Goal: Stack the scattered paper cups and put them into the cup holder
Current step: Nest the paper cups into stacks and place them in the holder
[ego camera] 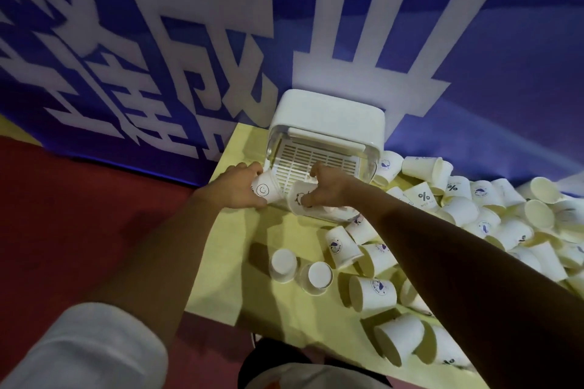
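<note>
Here, at the lower left of the frame, a white sleeve (79, 347) covers the upper part of the left arm, which reaches up over a red floor (79, 215). Across the whole top hangs a blue banner (158, 41) with big white characters.

Left of centre, the left hand (238, 188) has its fingers curled round a white smiley cup (264, 190), which is tilted on its side with the smiley print facing the camera. It sits at the left front corner of the cup holder (328, 123), a white box with a rounded top standing at the far edge of a yellow table (284, 230), against the banner. The front of the box is open and shows a slatted white tray (313, 161).

Just right of the smiley cup, the right hand (328, 188) grips a printed cup (300, 202), thumb on the near side and fingers curled over the top. This cup also lies tilted, at the open front of the holder and touching the smiley cup.

Below the hands, near the middle of the frame, two cups (283, 264) stand upside down side by side on the table.

From there to the right edge spreads a heap of cups (474, 215), most lying on their sides, some with blue prints and some with a percent sign. The right forearm crosses over the near part of the heap.
</note>
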`<act>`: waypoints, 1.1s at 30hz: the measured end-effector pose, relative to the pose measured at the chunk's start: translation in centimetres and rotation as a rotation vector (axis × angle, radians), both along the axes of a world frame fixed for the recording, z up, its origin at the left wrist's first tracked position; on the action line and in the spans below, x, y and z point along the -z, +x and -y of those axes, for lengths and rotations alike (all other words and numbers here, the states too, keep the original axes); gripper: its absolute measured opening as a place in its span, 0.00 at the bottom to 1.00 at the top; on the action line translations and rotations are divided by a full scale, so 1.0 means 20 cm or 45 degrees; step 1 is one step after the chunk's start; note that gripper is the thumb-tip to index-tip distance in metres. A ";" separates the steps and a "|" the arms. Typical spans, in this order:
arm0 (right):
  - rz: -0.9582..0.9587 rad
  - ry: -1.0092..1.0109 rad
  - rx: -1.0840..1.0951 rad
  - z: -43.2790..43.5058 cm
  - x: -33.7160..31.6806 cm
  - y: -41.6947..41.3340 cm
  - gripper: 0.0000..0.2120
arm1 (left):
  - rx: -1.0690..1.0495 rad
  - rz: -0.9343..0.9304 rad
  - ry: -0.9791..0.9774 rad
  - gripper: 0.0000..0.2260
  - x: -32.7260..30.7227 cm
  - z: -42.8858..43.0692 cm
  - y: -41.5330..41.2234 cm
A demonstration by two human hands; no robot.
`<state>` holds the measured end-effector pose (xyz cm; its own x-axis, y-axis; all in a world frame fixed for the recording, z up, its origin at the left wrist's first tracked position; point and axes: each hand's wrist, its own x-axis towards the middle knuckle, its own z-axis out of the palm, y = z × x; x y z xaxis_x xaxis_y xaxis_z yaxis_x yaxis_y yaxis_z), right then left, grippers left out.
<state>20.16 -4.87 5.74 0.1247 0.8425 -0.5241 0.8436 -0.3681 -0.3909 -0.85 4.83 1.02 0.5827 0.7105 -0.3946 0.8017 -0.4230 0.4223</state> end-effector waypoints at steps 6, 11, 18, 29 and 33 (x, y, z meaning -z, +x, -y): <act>-0.400 0.038 0.430 0.06 -0.04 0.05 0.39 | -0.060 0.137 -0.024 0.36 -0.10 0.00 0.02; -0.516 0.052 0.547 0.08 -0.05 0.09 0.37 | -0.048 0.144 -0.020 0.37 -0.15 -0.01 0.07; -0.545 0.094 0.632 0.06 -0.02 0.12 0.39 | -0.034 0.222 -0.057 0.36 -0.14 -0.01 0.14; -0.611 0.083 0.795 0.13 0.15 0.13 0.44 | -0.305 0.388 -0.073 0.36 0.04 0.02 0.18; -0.603 0.143 0.822 0.11 0.23 0.10 0.52 | -0.307 0.401 -0.032 0.36 0.10 0.02 0.22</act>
